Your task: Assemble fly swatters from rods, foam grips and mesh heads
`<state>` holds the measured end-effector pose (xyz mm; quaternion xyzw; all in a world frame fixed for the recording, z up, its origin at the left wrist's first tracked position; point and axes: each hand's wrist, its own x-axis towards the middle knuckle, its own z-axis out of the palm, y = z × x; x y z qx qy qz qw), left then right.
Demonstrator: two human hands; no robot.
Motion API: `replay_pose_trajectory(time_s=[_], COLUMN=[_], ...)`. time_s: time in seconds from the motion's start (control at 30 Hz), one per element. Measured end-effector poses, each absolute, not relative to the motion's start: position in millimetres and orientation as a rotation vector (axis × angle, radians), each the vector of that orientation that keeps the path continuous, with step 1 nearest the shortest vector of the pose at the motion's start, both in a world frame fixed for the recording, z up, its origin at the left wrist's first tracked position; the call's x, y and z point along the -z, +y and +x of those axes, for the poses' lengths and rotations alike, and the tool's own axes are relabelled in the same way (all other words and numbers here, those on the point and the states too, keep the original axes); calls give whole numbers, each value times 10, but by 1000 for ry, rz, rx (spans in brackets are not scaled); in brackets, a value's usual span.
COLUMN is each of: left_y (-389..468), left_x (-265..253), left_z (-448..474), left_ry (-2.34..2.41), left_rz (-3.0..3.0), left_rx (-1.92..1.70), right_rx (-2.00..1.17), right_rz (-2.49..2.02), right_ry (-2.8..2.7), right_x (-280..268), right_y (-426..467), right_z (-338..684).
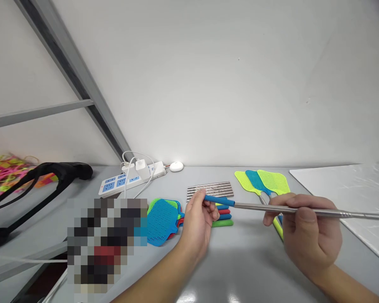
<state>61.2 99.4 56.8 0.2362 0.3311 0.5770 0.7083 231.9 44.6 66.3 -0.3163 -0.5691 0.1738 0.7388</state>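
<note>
A blue handle grip [220,200] is pinched at its left end by my left hand [199,219]. Out of its right end runs a thin metal rod [255,206], which my right hand [312,235] grips between thumb and fingers. Rod and grip form one nearly level line above the table. Behind my left hand lie several metal rods [222,188] side by side. Loose coloured grips, among them a green one [223,223], lie partly hidden by that hand. To its left is a pile of flyswatter heads, a blue one [161,223] on top.
Flyswatters with yellow [275,182] and blue [255,180] heads lie behind my right hand. A white power strip [132,180] with plugs and cables stands at the back left, near a black frame [47,181]. White sheet material [344,185] covers the right side.
</note>
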Motion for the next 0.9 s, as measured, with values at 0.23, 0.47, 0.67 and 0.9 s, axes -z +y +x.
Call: replay_pose_trajectory(time_s=[0.23, 0.47, 0.67, 0.9], left_y=[949, 959, 931, 797], left_x=[-610, -586, -597, -452], left_z=[600, 535, 524, 625], left_ry=[690, 609, 562, 755], left_rz=[681, 850, 1001, 1304], left_rx=[-1081, -901, -723, -695], right_rx=[-476, -407, -394, -623], right_rz=[-783, -766, -818, -930], right_ry=[-1117, -1050, -992, -1012], right_x=[-728, -795, -870, -875], right_y=[433, 419, 511, 647], right_z=[2336, 2383, 2473, 2583])
